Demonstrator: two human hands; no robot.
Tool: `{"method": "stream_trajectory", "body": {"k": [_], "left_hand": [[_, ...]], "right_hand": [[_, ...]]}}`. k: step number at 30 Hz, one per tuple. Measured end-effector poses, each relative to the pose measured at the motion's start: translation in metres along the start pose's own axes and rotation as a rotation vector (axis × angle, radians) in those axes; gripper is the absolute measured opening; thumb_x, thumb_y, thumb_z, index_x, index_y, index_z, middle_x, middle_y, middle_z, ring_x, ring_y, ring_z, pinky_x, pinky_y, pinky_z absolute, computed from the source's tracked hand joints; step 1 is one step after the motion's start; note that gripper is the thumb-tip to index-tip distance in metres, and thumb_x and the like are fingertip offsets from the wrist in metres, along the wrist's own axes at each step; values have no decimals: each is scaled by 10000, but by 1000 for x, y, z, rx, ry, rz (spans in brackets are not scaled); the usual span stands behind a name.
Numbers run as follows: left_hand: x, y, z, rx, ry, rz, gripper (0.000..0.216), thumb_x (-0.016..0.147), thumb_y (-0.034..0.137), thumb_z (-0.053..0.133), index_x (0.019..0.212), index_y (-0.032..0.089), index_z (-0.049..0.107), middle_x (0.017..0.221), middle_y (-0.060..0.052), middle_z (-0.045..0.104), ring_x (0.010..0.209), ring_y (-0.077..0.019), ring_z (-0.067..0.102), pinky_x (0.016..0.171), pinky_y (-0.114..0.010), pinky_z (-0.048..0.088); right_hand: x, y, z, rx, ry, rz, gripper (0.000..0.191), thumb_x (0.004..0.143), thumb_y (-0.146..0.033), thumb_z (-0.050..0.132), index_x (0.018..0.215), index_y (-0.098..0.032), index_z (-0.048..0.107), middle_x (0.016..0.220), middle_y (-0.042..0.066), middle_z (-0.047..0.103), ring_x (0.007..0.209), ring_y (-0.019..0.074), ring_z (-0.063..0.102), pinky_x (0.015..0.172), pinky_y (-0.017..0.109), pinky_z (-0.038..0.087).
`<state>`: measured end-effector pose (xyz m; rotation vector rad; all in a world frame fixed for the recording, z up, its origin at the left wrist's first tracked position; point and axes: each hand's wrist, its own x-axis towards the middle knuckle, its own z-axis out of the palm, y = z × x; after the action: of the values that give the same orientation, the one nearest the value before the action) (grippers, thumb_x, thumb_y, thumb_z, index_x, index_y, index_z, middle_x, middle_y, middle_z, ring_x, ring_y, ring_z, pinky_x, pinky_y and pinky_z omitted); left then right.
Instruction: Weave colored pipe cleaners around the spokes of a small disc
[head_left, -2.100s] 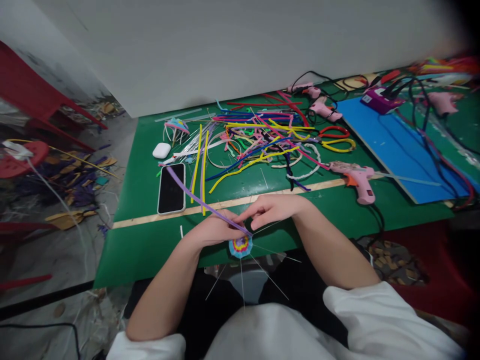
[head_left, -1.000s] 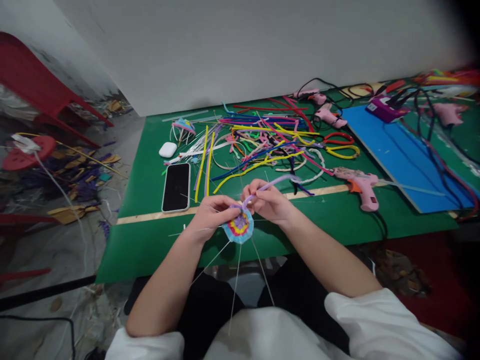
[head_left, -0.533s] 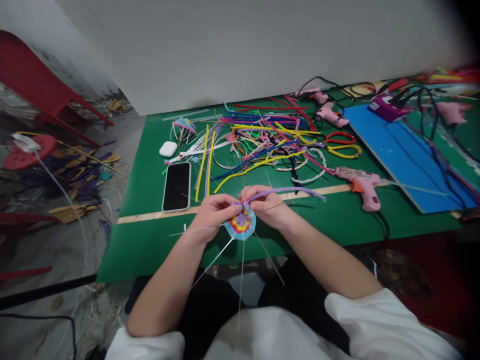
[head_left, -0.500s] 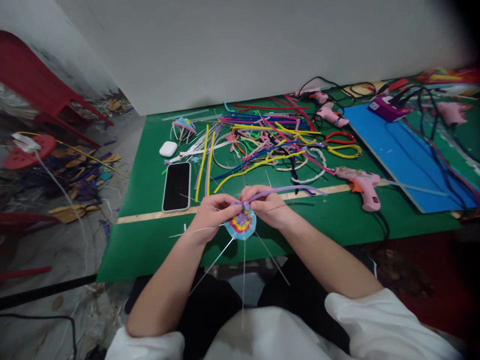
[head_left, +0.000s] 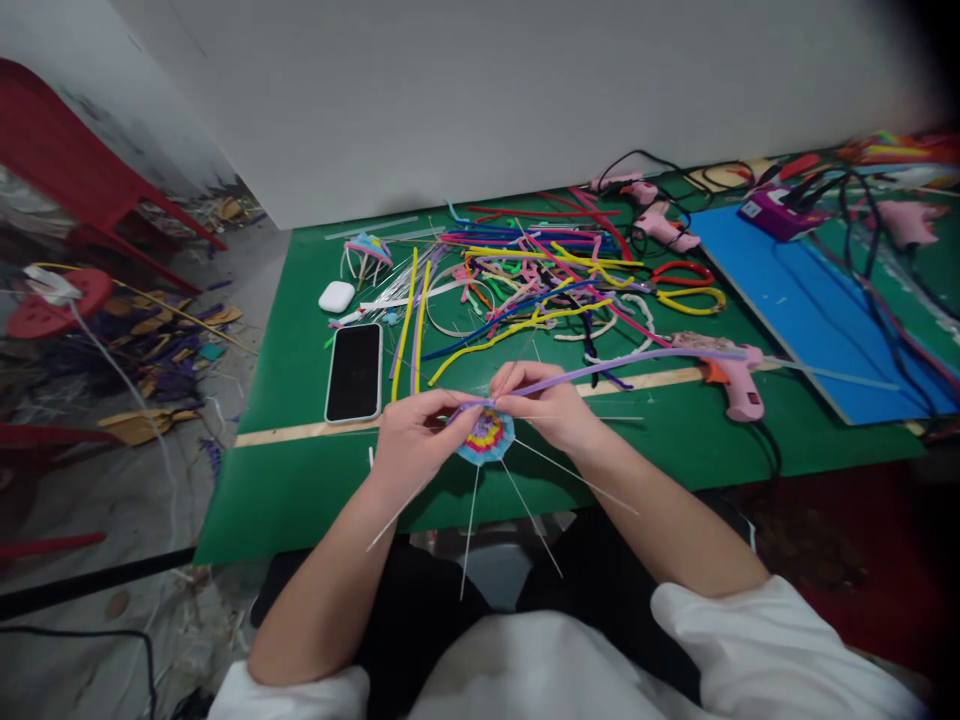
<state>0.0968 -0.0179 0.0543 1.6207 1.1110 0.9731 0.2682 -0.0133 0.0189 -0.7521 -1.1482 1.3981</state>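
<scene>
Between my hands is a small round woven disc (head_left: 489, 437) with rings of purple, yellow, red and light blue; thin pale spokes stick out from it all round. My left hand (head_left: 422, 428) is closed on the disc's upper left edge, thumb on the near face. With fingertips pinched at the top edge, my right hand (head_left: 541, 402) grips a purple pipe cleaner (head_left: 615, 364), whose long free end reaches right, over a pink glue gun (head_left: 739, 378). Part of the disc's upper rim is hidden behind my fingers.
Loose pipe cleaners (head_left: 525, 270) lie heaped across the green table (head_left: 300, 500). Left of them are a phone (head_left: 355, 374), a white case (head_left: 337, 297) and a small woven piece (head_left: 367, 257). Scissors (head_left: 690, 300) and a blue board (head_left: 795, 320) lie to the right.
The disc has turned in my hands, and its spokes point in new directions. More of the purple pipe cleaner now stretches out to the right. My right hand has moved slightly up.
</scene>
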Motion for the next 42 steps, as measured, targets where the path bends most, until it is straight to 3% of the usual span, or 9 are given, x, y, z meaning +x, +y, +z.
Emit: {"method": "stream_trajectory", "body": {"k": [6, 10, 12, 20, 32, 38, 42], "left_hand": [[-5, 11, 0, 146, 42, 36, 125, 740, 260, 635, 800, 180, 709, 747, -13, 707, 618, -112, 639, 602, -191, 528], [-2, 10, -6, 9, -150, -27, 183, 719, 277, 660, 870, 182, 697, 800, -21, 710, 674, -126, 651, 624, -195, 532], [1, 6, -6, -86, -177, -81, 199, 700, 292, 679, 857, 171, 692, 794, -26, 708, 680, -132, 653, 618, -199, 533], [6, -9, 5, -175, -18, -119, 175, 639, 272, 734, 766, 162, 683, 699, -8, 688, 599, -105, 624, 563, -188, 518], [3, -3, 4, -122, 93, -112, 185, 651, 309, 719, 749, 157, 681, 695, -14, 685, 587, -111, 616, 559, -203, 514], [5, -4, 3, -88, 171, -88, 170, 662, 308, 709, 744, 163, 674, 684, 3, 674, 587, -103, 612, 558, -192, 504], [5, -8, 8, -98, 215, -107, 180, 671, 315, 700, 755, 159, 665, 662, 9, 658, 582, -98, 598, 558, -189, 503]], "right_hand": [[1, 1, -1, -79, 22, -49, 95, 662, -221, 735, 650, -187, 647, 633, -19, 606, 590, 94, 524, 551, 230, 403], [1, 5, -3, -33, -15, -39, 92, 663, -219, 735, 661, -191, 648, 639, -23, 600, 603, 97, 529, 569, 235, 407], [1, 5, -3, -45, -25, -20, 95, 667, -231, 732, 662, -190, 647, 651, -21, 604, 610, 97, 530, 577, 236, 408], [1, 2, 1, -174, 61, 1, 162, 654, -293, 736, 679, -177, 625, 645, -17, 599, 598, 98, 525, 560, 229, 417], [0, 0, -3, -101, -51, -16, 105, 702, -284, 699, 760, -200, 675, 714, -4, 624, 676, 112, 567, 629, 245, 461], [-1, 2, -5, 39, -149, 21, 196, 710, -269, 692, 898, -212, 696, 863, 16, 649, 804, 137, 611, 734, 272, 485], [0, 6, -1, 14, -62, 35, 189, 691, -241, 712, 877, -212, 699, 859, 11, 664, 792, 130, 624, 721, 259, 495]]}}
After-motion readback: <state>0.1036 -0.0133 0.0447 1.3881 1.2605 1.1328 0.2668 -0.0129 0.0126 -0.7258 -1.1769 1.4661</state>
